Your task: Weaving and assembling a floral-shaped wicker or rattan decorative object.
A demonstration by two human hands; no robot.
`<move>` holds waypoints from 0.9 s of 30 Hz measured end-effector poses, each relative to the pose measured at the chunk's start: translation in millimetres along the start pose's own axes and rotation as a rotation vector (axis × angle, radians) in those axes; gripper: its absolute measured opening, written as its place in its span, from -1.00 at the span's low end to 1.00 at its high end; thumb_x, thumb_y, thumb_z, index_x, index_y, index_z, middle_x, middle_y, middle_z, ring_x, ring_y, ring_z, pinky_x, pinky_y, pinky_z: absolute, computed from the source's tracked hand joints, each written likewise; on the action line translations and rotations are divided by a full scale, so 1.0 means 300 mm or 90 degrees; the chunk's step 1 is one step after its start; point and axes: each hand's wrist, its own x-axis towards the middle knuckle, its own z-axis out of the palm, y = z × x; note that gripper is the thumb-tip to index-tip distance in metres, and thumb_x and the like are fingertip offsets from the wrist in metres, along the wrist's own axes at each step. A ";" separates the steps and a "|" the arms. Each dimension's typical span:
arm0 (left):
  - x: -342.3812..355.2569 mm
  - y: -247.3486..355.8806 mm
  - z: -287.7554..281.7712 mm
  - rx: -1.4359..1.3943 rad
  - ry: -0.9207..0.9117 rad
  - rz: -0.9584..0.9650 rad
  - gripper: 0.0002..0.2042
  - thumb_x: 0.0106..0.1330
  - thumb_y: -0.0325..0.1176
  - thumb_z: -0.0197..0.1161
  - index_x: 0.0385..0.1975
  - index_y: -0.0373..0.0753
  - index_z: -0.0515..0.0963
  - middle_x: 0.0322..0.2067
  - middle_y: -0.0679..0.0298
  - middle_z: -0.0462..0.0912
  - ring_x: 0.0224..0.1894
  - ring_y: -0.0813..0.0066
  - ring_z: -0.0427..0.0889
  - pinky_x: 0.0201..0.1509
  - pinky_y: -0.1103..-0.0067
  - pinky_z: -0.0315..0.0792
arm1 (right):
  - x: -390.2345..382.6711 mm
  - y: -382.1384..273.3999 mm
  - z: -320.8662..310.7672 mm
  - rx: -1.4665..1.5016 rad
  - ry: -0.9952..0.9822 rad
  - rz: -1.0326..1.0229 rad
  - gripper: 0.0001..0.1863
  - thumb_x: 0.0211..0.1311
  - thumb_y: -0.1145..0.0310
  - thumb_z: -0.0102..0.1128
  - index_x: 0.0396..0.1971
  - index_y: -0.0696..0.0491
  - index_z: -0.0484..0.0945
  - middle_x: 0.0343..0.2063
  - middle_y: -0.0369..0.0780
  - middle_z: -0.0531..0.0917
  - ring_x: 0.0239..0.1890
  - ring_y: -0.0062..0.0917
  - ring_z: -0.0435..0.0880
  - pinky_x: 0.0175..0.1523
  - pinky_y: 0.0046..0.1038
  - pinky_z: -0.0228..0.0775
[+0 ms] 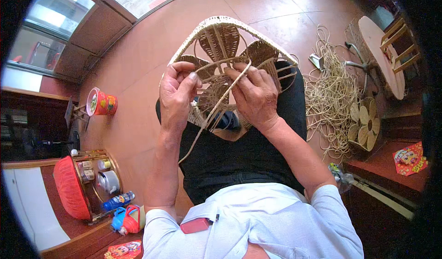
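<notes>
A half-woven frame of pale cord [218, 42], with petal-shaped woven sections and a wrapped rim, rests on my lap across dark trousers. My left hand [179, 88] is closed at the frame's left side, thumb and fingertips pinched on a length of cord [207, 67]. My right hand [253, 91] has bent fingers closed at the cord and the frame's inner bars, right of centre. A loose strand [202, 130] runs diagonally from near my right fingers down past my left wrist. The fingertips of my right hand are partly hidden by cord and frame.
A heap of loose cord [327, 93] lies on the right floor, beside a flower-patterned woven piece [363, 123] and an oval board [386, 75] with a wooden stool. At left are a red bucket [110, 104] and a small table [110, 167] holding containers and bottles.
</notes>
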 end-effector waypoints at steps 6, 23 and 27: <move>0.084 0.059 0.050 -0.049 0.016 0.055 -0.80 0.61 -0.49 0.16 0.13 -0.33 0.51 -0.24 0.26 0.75 -0.23 0.63 0.67 -0.16 0.67 0.55 | -0.008 0.001 0.004 -0.019 -0.071 -0.032 -0.57 0.33 0.32 0.34 0.20 -0.04 0.73 0.08 -0.24 0.73 -0.05 -0.29 0.69 0.08 -0.22 0.56; 0.056 0.050 0.149 0.270 0.073 0.189 -0.85 0.55 -0.48 0.31 0.02 -0.32 0.60 -0.21 0.09 0.79 -0.18 0.33 0.84 -0.04 0.38 0.71 | -0.008 -0.054 -0.021 -0.113 -0.222 -0.013 -0.31 0.18 0.29 0.36 0.36 0.16 0.56 0.09 -0.03 0.62 0.00 -0.18 0.65 0.07 -0.14 0.49; 0.055 0.013 0.170 0.481 0.096 0.292 -0.83 0.49 -0.50 0.29 -0.02 -0.30 0.50 -0.24 -0.07 0.73 -0.21 -0.09 0.81 -0.12 0.13 0.64 | -0.004 -0.050 -0.014 -0.101 -0.218 0.006 -0.32 0.18 0.30 0.38 0.35 0.10 0.55 0.08 -0.07 0.63 0.01 -0.19 0.65 0.08 -0.13 0.49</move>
